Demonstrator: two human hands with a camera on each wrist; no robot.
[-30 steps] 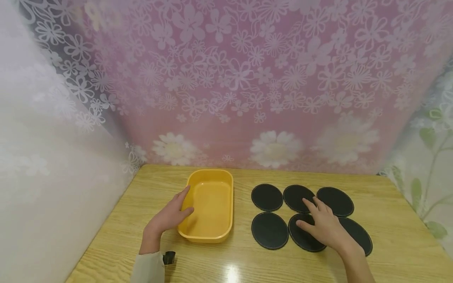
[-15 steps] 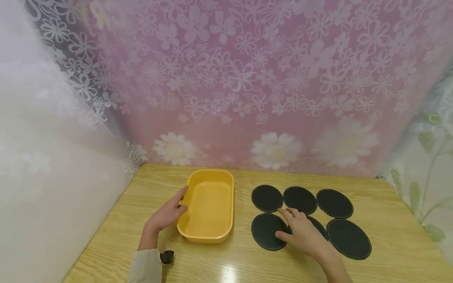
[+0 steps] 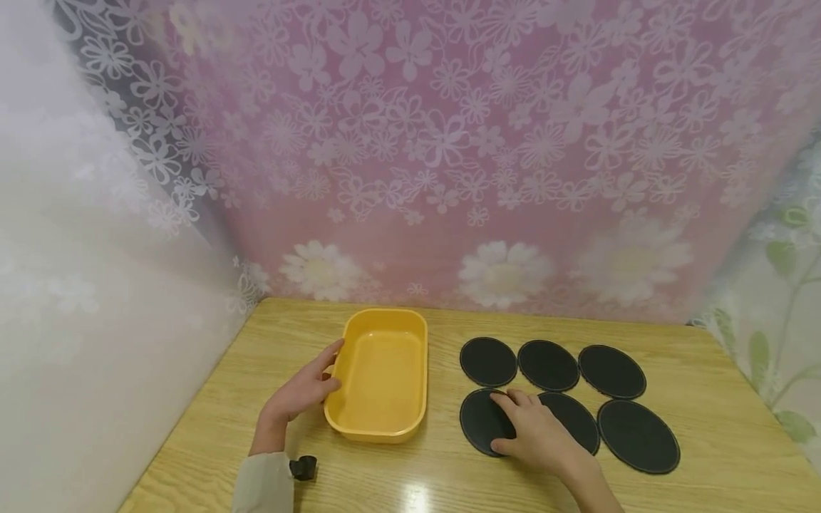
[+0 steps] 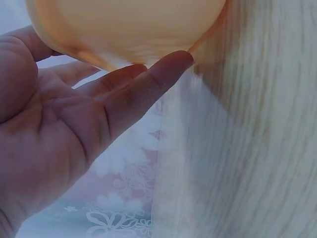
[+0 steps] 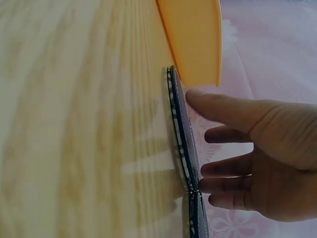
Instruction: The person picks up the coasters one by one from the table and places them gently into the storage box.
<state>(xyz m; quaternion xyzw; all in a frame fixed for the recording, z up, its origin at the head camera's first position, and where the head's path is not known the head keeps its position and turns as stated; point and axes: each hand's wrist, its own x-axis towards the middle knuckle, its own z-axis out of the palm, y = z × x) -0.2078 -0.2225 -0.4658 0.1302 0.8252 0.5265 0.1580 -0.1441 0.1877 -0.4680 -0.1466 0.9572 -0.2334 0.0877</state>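
Note:
My left hand (image 3: 301,392) holds the yellow plastic tub (image 3: 385,381) by its left wall, thumb over the rim. In the left wrist view its fingers lie along the outside of the tub (image 4: 133,29). My right hand (image 3: 535,431) is over the front row of black round coasters, fingers spread and slightly bent. Its thumb and fingertips are right at the front left coaster (image 3: 477,420), and the palm partly covers the front middle coaster (image 3: 574,420). From the right wrist, the coaster's patterned edge (image 5: 181,129) shows, with the thumb close to its face.
More black coasters lie flat on the wooden table (image 3: 442,484): a back row of three (image 3: 548,365) and one at the front right (image 3: 638,436). A small black object (image 3: 303,468) is beside the left cuff. A pink flowered cloth (image 3: 417,142) hangs behind the table.
My right hand has moved left and nearer, from over the middle coasters to the front left one. My left hand has closed in on the tub's wall.

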